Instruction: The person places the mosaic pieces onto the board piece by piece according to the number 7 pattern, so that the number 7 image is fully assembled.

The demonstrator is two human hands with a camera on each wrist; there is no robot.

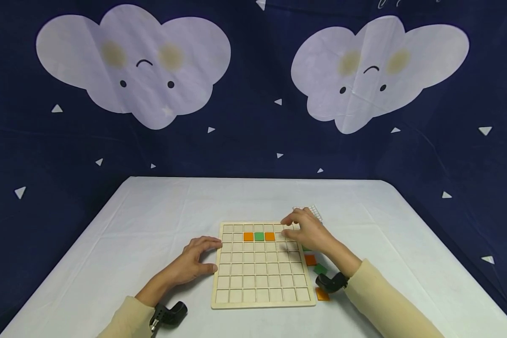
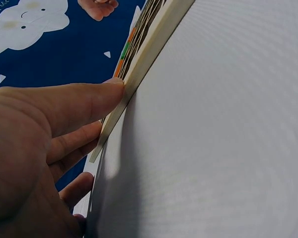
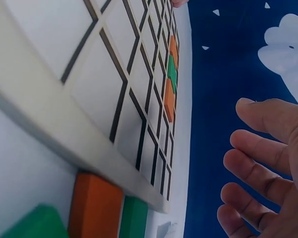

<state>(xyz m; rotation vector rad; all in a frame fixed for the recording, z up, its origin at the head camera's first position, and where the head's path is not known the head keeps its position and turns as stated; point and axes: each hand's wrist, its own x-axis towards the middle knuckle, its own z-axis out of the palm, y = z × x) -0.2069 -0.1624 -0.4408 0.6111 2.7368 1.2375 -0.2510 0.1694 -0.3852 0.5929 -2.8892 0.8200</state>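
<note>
A pale wooden grid board [image 1: 255, 269] lies on the table. In its second row from the far side sit an orange tile [image 1: 248, 236], a green tile [image 1: 259, 236] and another orange tile [image 1: 270, 236], side by side. My left hand [image 1: 192, 263] touches the board's left edge with thumb and fingers spread; its thumb [image 2: 89, 99] rests against the rim in the left wrist view. Over the far right corner of the board hovers my right hand [image 1: 310, 231]. Its fingers [image 3: 256, 156] are apart, with nothing between them in the right wrist view.
Right of the board lie loose tiles: an orange-red one [image 1: 310, 260], a green one [image 1: 320, 269], an orange one [image 1: 322, 294] and another green one [image 3: 134, 217] partly hidden. A small gridded card [image 1: 316, 213] lies behind my right hand. White cloth [image 1: 152, 225] covers the table.
</note>
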